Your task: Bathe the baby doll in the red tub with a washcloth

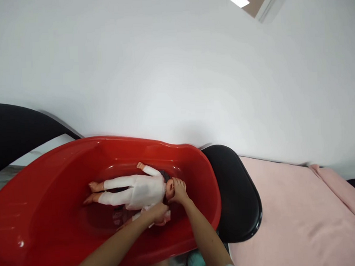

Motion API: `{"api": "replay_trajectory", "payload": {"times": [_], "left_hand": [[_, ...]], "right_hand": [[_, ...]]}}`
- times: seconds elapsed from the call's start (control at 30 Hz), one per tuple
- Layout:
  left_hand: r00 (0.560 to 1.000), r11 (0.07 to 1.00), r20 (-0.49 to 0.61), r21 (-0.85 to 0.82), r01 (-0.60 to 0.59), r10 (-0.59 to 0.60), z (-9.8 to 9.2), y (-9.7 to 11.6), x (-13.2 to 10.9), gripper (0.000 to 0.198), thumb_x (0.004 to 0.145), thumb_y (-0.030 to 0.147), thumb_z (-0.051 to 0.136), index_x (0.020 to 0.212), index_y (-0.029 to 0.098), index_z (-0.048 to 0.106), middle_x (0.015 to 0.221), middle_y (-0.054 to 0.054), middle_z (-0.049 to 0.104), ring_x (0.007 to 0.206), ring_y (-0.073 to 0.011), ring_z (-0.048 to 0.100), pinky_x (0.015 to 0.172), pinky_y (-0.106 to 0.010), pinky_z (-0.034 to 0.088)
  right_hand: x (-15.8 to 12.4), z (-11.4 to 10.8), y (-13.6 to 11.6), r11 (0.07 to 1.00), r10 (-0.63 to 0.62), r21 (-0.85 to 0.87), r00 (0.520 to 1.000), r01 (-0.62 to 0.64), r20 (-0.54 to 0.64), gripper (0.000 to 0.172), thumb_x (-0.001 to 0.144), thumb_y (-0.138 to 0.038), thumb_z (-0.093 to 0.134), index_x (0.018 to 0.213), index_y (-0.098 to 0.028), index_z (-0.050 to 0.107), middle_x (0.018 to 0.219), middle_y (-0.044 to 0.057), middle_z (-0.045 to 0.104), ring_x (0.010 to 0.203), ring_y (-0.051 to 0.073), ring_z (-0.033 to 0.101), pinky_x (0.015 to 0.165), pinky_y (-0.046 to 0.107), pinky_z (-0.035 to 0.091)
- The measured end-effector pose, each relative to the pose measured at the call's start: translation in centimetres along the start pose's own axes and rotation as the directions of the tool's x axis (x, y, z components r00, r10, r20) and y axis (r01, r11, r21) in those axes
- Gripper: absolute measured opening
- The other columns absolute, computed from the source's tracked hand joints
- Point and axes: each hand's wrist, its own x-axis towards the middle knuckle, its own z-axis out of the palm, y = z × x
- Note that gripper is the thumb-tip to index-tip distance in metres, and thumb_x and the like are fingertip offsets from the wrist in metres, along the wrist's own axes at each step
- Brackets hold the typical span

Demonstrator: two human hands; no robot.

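A baby doll [147, 190] in white clothes lies on its back inside a red baby bathtub [49, 183]. Its bare feet point left and its dark-haired head lies toward the right end. My right hand [179, 191] is curled over the top of the doll's head, fingers across the forehead. Beside the doll's shoulder, my left hand [160, 213] is closed on a pale pink cloth [167, 217], which hangs out past the fingers. The doll's near arm is partly hidden by my left forearm. Under the doll's legs, a small dark pinkish patch shows on the tub floor; I cannot make it out.
A black chair seat [237, 193] stands against the tub's right end. Beyond it lies a surface covered with a pink sheet [289, 214]. Another black chair [19, 125] is at the left. A white wall [174, 69] rises behind, and a teal object [196, 263] sits below the tub.
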Motion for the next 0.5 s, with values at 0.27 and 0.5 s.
{"api": "replay_trajectory", "payload": {"times": [0.27, 0.5], "left_hand": [[0.990, 0.992, -0.117, -0.082, -0.094, 0.084, -3.7, -1.6, -5.2, 0.057, 0.066, 0.015, 0.069, 0.122, 0.022, 0.076, 0.119, -0.011, 0.077, 0.112, -0.0385, 0.072, 0.093, -0.040, 0.055], [0.962, 0.968, -0.272, -0.230, -0.098, 0.032, -7.1, -3.5, -12.1, 0.042, 0.084, 0.023, 0.062, 0.123, 0.019, 0.078, 0.118, -0.009, 0.079, 0.105, -0.0299, 0.069, 0.093, -0.031, 0.054]], "right_hand": [[-0.8, -1.9, -0.1, 0.999, -0.037, 0.030, 0.999, 0.037, 0.008, 0.150, 0.045, -0.019, 0.109, 0.175, -0.022, 0.034, 0.180, 0.022, 0.029, 0.172, 0.041, 0.017, 0.139, 0.059, 0.015], [-4.2, 0.9, -3.0, 0.713, -0.299, 0.685, 0.949, 0.150, 0.103, 0.123, 0.059, -0.035, 0.105, 0.167, -0.027, 0.048, 0.171, 0.018, 0.047, 0.158, 0.033, 0.048, 0.127, 0.048, 0.044]]}}
